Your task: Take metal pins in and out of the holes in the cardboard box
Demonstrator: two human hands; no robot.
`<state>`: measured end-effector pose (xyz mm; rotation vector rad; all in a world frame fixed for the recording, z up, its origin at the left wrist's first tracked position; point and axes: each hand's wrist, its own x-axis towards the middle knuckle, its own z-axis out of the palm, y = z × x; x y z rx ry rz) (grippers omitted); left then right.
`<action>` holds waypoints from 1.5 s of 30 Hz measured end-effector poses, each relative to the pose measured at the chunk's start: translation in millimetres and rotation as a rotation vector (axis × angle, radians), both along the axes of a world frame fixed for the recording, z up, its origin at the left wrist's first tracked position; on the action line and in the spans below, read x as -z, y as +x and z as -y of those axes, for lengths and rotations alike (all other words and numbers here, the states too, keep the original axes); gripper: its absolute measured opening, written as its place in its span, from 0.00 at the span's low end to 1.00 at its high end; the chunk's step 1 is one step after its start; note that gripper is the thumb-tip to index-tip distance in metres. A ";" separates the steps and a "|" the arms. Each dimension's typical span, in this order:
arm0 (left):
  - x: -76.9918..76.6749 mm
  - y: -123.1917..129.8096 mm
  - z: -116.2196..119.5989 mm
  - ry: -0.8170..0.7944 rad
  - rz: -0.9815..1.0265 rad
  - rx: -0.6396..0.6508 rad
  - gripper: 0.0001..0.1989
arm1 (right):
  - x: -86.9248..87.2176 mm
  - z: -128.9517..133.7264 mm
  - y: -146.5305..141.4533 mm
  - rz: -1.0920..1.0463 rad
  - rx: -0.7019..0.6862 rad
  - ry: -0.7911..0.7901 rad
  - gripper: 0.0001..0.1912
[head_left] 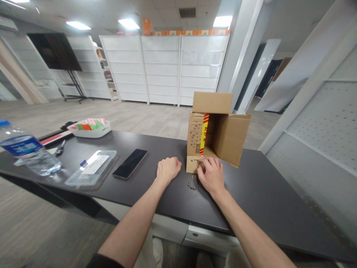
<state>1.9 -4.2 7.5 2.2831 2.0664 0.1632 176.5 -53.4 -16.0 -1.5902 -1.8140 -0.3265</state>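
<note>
Standing upright on the dark tabletop point(262, 190), the cardboard box point(213, 134) faces the person with its front open. Its top flap point(212, 102) points up and its right-hand flap point(234, 137) is swung outward. A yellow and red tape strip point(204, 134) runs down the front, beside a panel marked with many round grey spots. The low front flap shows a row of small dark holes.

The right hand point(211, 172) is at this low flap, its fingers bent in against the cardboard; whether anything is gripped cannot be determined. The left hand point(169, 168) rests on the tabletop left of the box, curled into a loose fist, with no object seen in it. A bundle of metal nails point(193, 182) lies just in front of the box, between the two hands and nearer the right.

Left of the left hand lie a dark phone point(130, 163) and, beside it, a clear plastic case point(93, 169). Farther left are a water bottle point(29, 150) and a white basket point(92, 131) with colourful contents.
</note>
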 end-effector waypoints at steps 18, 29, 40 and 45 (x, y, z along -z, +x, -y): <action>4.7 -2.6 -2.4 0.033 0.010 0.031 0.19 | -2.5 1.6 0.6 0.012 0.130 0.024 0.11; 6.9 -3.7 -3.3 0.039 0.010 0.046 0.20 | -0.3 -0.9 4.0 -0.073 0.250 -0.025 0.11; 7.2 -3.8 -3.8 0.046 0.008 0.052 0.19 | 1.2 -2.3 5.6 -0.120 0.308 0.005 0.11; 6.5 -3.7 -3.1 0.035 0.007 0.044 0.19 | 3.3 -3.4 6.3 -0.127 0.305 0.016 0.10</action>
